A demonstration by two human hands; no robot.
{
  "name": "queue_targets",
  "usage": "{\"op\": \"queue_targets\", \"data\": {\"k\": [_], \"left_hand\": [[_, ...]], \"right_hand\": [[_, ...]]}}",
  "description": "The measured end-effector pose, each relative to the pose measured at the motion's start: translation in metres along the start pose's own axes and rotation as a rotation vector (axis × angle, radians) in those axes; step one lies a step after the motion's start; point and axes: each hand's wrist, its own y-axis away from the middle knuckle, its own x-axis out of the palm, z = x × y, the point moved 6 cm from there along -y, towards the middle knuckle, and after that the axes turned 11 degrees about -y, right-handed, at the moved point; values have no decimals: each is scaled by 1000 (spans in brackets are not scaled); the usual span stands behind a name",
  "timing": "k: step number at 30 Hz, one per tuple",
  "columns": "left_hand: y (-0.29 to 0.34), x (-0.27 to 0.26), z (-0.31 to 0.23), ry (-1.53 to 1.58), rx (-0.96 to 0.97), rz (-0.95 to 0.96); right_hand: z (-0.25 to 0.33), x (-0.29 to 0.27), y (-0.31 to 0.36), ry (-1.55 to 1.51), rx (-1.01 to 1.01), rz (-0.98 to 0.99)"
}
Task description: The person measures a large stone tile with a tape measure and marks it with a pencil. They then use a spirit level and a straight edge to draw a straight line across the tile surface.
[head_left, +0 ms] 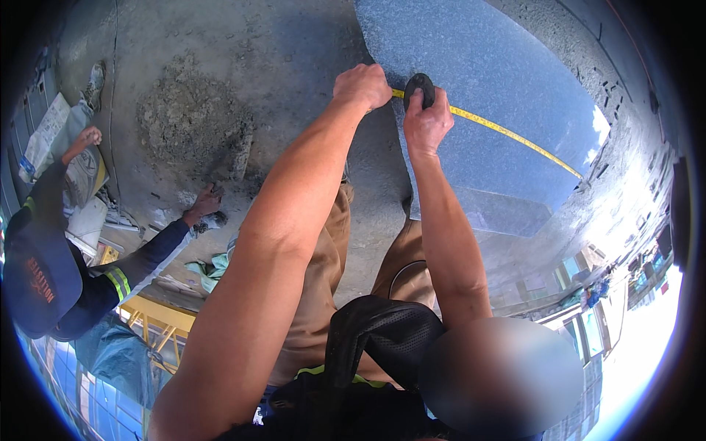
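A yellow measuring tape (515, 137) runs across a large blue-grey speckled sheet (485, 51), from my left fist towards the sheet's right edge. My left hand (363, 87) is closed around the near end of the tape, just off the sheet's left edge; what lies inside the fist is hidden. Close beside it, my right hand (429, 123) grips a black rounded object (419, 91) over the tape. The tape shows on both sides of that object, and my thumb presses on it. I cannot tell exactly what kind of thing it is.
To the left, a co-worker in a dark cap (43, 283) reaches a hand (201, 206) towards a heap of wet grey mortar (193, 114) on the concrete ground. Paper sacks (45, 140) and a yellow metal frame (158, 316) are near that person. Buildings stand at the lower right.
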Motion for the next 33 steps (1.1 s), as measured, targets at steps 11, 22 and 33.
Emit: {"op": "queue_targets", "data": {"k": [11, 22, 33], "left_hand": [[-3, 4, 2, 46, 0, -3], [-3, 4, 2, 40, 0, 22], [0, 2, 2, 42, 8, -3]], "right_hand": [[1, 1, 3, 7, -5, -15], [7, 2, 4, 21, -58, -8], [8, 6, 0, 51, -72, 18]]}}
